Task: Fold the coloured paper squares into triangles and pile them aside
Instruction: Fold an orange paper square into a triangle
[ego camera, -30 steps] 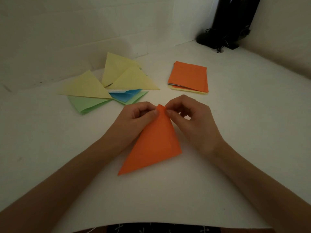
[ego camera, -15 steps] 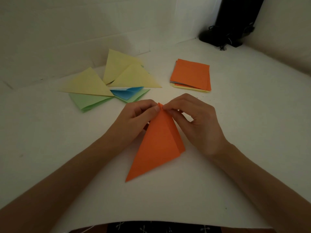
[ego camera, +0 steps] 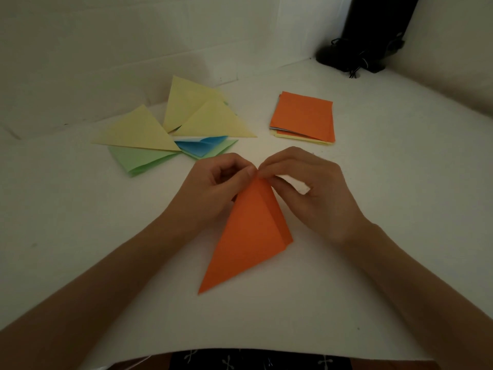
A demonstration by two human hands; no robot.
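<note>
Orange paper (ego camera: 248, 241), top corner in left hand (ego camera: 213, 188) and right hand (ego camera: 314, 193) pinch grip, lower edges untouched.

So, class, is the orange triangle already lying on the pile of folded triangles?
No: the orange triangle lies apart from the folded pile, its tip pinched by the left hand and right hand.

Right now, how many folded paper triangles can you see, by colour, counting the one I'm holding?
Yellow triangles: 3
Green triangles: 2
Blue triangle: 1
Orange triangle: 1
Total: 7
</note>
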